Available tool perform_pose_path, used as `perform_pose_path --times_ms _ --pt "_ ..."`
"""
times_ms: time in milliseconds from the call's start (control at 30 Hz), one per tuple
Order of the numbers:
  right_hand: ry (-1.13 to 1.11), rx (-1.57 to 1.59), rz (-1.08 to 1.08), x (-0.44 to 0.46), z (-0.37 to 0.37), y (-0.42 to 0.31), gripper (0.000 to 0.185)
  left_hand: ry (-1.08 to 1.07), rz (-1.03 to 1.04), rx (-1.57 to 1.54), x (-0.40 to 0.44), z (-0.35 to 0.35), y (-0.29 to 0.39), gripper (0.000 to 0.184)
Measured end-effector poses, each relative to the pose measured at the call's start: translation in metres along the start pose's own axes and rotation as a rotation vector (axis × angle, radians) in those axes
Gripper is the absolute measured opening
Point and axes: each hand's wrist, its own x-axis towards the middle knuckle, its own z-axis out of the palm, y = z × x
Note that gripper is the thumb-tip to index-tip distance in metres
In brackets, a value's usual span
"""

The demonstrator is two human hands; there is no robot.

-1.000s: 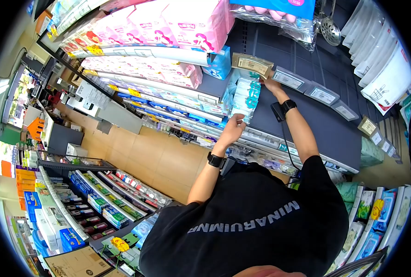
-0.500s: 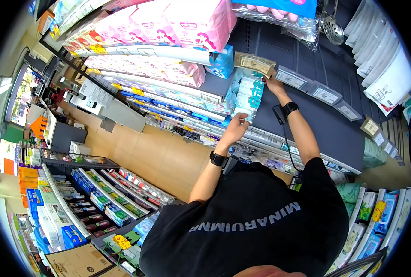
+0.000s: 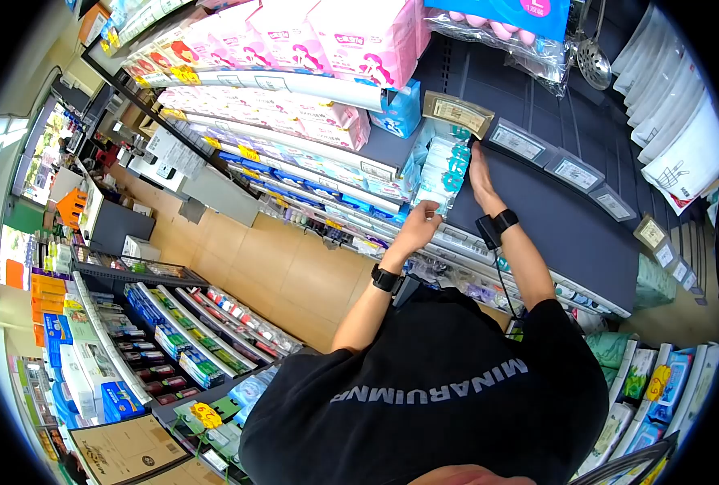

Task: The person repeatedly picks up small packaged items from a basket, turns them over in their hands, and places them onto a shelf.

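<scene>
Teal-and-white packets [image 3: 443, 173] lie between left hand [image 3: 414, 229] and right hand [image 3: 481, 176], on the shelf [image 3: 553, 234]. Right: flat, fingers straight. Left: curled at their near end; from here I can't tell if it grips. Risk, I judge: uneven pressure buckles the packets, spilling some past the left.

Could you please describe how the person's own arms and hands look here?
Both the left hand and the right hand are ungloved. Each wrist wears a black strap; beside the right one is a small black box with a thin dark cable. The sleeves are short and black, part of a shirt with grey lettering.
</scene>
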Motion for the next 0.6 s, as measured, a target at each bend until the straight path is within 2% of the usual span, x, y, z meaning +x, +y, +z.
perform_pose_path --times_ms 100,167,433,500,600 --pt "-0.089 0.216 0.105 -0.02 0.018 -0.009 0.072 0.001 0.0 -0.005 0.001 0.001 -0.002 0.039" --pt "-0.102 0.249 0.104 -0.027 0.027 -0.016 0.081 0.022 0.004 -0.007 0.001 0.001 -0.004 0.04" --pt "-0.052 0.249 0.061 -0.021 0.027 -0.006 0.081 0.031 0.015 -0.049 -0.002 0.002 -0.005 0.036" --pt "-0.277 0.356 0.05 -0.02 0.023 -0.008 0.083 0.031 0.017 -0.051 -0.004 0.001 0.0 0.035" --pt "-0.222 0.413 0.099 -0.024 0.022 -0.01 0.084 0.012 0.009 -0.021 -0.008 -0.003 0.006 0.036"
